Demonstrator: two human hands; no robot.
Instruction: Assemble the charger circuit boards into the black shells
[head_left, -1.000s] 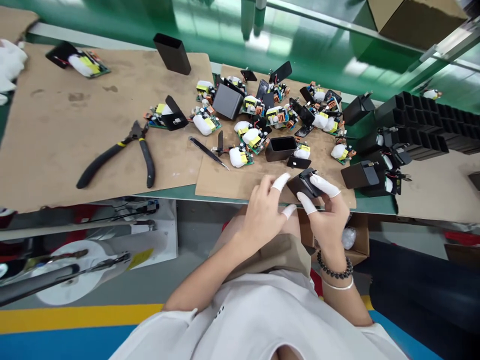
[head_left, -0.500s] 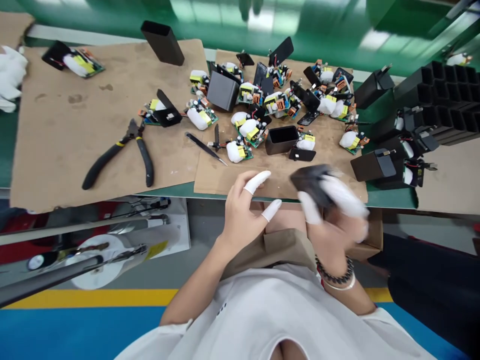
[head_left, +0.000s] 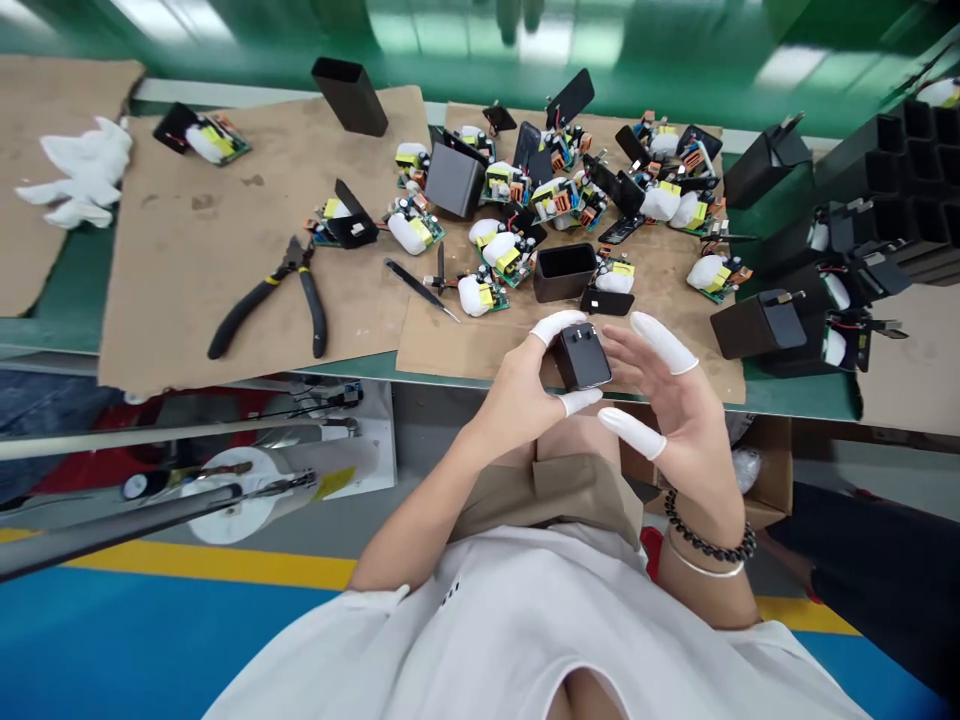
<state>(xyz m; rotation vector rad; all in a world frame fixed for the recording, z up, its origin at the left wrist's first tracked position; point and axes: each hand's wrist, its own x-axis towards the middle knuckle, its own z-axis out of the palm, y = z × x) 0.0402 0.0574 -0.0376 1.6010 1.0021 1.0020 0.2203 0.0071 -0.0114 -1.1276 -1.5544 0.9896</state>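
Note:
A small black charger housing (head_left: 581,357) with its plug face toward me is pinched between the white-capped thumb and forefinger of my left hand (head_left: 525,395), just over the table's near edge. Right beside it, my right hand (head_left: 671,400) is open, its fingers spread and its capped fingertips off the housing. An open black shell (head_left: 564,272) and a flat black lid (head_left: 606,301) lie on the cardboard just beyond my hands.
Several circuit boards with white and yellow parts (head_left: 551,205) litter the cardboard mat (head_left: 457,340). Pliers (head_left: 274,300) and tweezers (head_left: 420,285) lie to the left. Black housings (head_left: 757,325) and stacked shells (head_left: 900,170) sit at right. A white glove (head_left: 82,170) lies far left.
The black housing has passed from my right hand to my left. My right hand, which swung it in a blur half a second ago, has let go and spread open.

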